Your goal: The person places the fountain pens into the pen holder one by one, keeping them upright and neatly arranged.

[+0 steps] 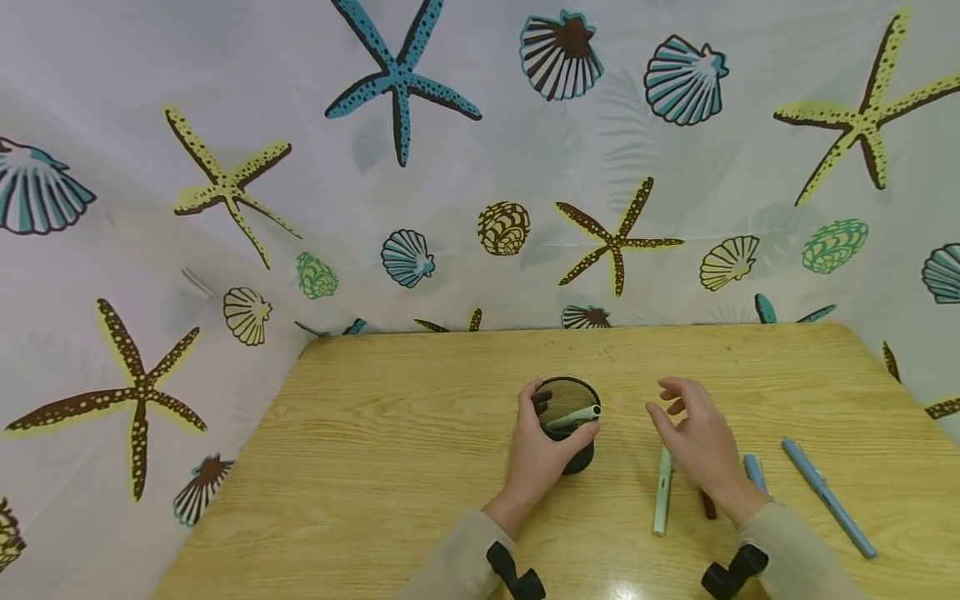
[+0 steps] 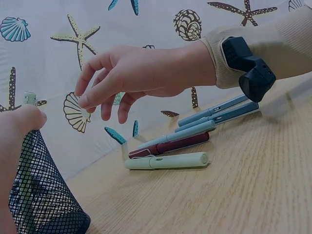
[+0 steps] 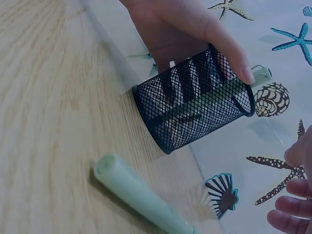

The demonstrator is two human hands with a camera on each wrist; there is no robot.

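My left hand (image 1: 534,454) grips a black mesh pen holder (image 3: 195,100), fingers round its far side and thumb at the rim. A light green pen (image 3: 263,75) leans inside it, its end sticking out past the rim. My right hand (image 1: 703,446) hovers to the right of the holder, fingers loosely bent, holding nothing. Below it a pale green pen (image 1: 662,492) lies on the table, beside a dark red pen (image 2: 170,145) that the right hand partly hides in the head view.
Beyond the dark red pen lie a light blue pen (image 2: 185,130) and blue pens, one of them (image 1: 828,500) farthest right. They rest on a wooden table (image 1: 375,433). A cloth (image 1: 450,183) printed with shells and starfish hangs behind and at the sides.
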